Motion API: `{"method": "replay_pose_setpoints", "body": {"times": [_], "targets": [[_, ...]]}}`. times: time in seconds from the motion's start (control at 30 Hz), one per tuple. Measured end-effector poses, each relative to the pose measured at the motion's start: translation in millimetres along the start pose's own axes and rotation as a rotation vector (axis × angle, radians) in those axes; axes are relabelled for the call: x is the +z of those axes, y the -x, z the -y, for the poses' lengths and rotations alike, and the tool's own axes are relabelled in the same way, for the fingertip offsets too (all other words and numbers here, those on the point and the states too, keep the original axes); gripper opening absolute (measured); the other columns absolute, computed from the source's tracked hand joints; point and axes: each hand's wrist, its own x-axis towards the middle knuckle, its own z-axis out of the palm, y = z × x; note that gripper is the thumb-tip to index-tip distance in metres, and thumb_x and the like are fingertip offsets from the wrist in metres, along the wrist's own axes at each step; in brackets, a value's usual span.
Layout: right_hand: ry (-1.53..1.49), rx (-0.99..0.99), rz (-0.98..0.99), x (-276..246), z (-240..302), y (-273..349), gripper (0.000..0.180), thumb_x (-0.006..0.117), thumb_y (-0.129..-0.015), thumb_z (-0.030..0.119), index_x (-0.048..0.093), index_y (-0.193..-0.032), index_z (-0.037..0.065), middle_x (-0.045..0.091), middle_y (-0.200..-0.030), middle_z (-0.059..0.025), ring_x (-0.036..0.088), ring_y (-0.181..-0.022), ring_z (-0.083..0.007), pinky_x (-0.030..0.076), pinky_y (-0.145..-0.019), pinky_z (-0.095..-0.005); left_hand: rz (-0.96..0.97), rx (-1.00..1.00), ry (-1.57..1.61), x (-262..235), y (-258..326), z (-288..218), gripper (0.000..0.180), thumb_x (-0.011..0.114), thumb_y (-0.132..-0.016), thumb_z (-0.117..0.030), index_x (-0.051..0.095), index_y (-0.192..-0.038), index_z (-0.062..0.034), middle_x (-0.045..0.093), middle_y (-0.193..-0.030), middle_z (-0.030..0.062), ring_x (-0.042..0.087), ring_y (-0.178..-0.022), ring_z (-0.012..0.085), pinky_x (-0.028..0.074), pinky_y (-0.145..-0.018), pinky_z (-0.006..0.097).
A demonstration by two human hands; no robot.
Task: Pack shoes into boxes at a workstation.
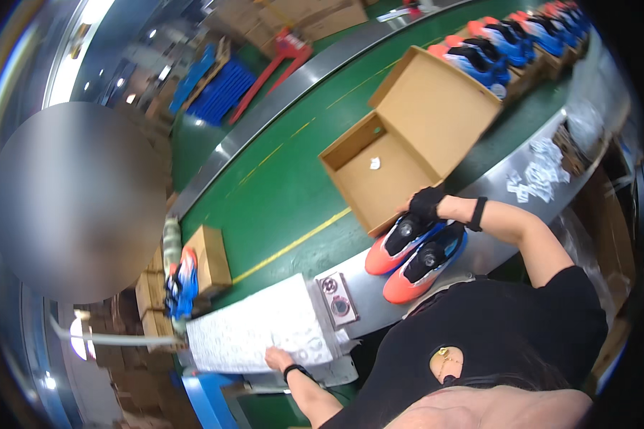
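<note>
Item 1: pair of orange, blue and black sports shoes (415,254), side by side on the near metal edge of the conveyor, toes pointing near-left. The right hand (426,204), in a black fingerless glove with a black wristband, is clamped over the heels and collars of both shoes at once.

Item 2: open brown cardboard shoe box (379,179), lid hinged back to the far right, standing on the green conveyor belt (279,186) and touching the shoes' far side. A small white packet (374,163) lies on its floor.

Item 3: stack of white printed tissue sheets (257,332), near left on the bench. The left hand (277,357) rests with fingers spread flat on the near edge of the top sheet; nothing is gripped.

Item 4: further open boxes holding blue and orange shoes (494,53), far right along the belt.

Handling note: judged from the layout, the pair is best kept pinched together at the heels so both shoes travel as one, and only the top sheet should be peeled, sliding fingertips to separate it from the stack.
</note>
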Motion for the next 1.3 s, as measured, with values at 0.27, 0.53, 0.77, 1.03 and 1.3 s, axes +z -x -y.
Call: {"method": "replay_pose_setpoints", "body": {"times": [0.27,0.53,0.77,1.03,1.3], "targets": [[0.109,-0.085,0.12,6.3,5.9,-14.8,0.056,0.063,-0.061,0.038,0.052,-0.113,0.02,0.06,-0.094,-0.0138,0.057,-0.089,-0.0303,0.044,-0.078,-0.0392,0.449,0.02,0.087,-76.3,59.6,-15.1,0.089,0.049,-0.071,-0.061,0.018,-0.134,-0.0061,0.01,-0.14,0.0182,0.01,-0.129,0.0351,0.013,-0.098,0.058],[0.082,-0.145,-0.026,13.5,-4.1,-23.5,0.045,0.064,-0.065,0.031,0.055,-0.106,0.016,0.06,-0.095,-0.0143,0.057,-0.089,-0.0307,0.044,-0.077,-0.0392,-0.304,-0.021,0.233,-100.5,1.9,19.1,0.04,0.048,-0.081,-0.028,0.059,-0.063,0.007,0.057,-0.068,0.0254,0.056,-0.067,0.0399,0.042,-0.062,0.047],[0.014,-0.096,0.26,-32.8,29.2,-24.6,0.053,0.067,-0.063,0.018,0.05,-0.111,0.004,0.057,-0.096,-0.0191,0.056,-0.092,-0.0317,0.044,-0.078,-0.0362,-0.217,-0.094,1.722,-315.9,86.9,-130.2,0.029,0.046,-0.083,-0.013,0.048,-0.104,0.0068,0.049,-0.107,0.0227,0.055,-0.094,0.0323,0.048,-0.075,0.039],[-0.867,-0.609,-0.387,-44.5,76.3,-29.1,0.036,0.058,-0.08,0.022,0.049,-0.11,0.004,0.057,-0.096,-0.0109,0.058,-0.075,-0.0163,0.048,-0.068,-0.028,0.428,0.616,1.643,-241.7,207.6,-350.7,0.029,0.047,-0.086,-0.009,0.042,-0.112,0.0031,0.052,-0.097,0.0112,0.049,-0.091,0.0136,0.042,-0.078,0.028],[-1.098,0.29,-1.08,-125.7,-78.2,-12.8,0.016,0.061,-0.079,0.027,0.055,-0.079,0.012,0.048,-0.058,0.0049,0.043,-0.048,-0.0053,0.032,-0.044,-0.0198,0.073,1.217,1.054,-262.4,230.9,-423.5,0.063,0.065,-0.073,-0.032,0.041,-0.117,0.0052,0.031,-0.126,0.0286,0.029,-0.118,0.0423,0.029,-0.093,0.047]]}}
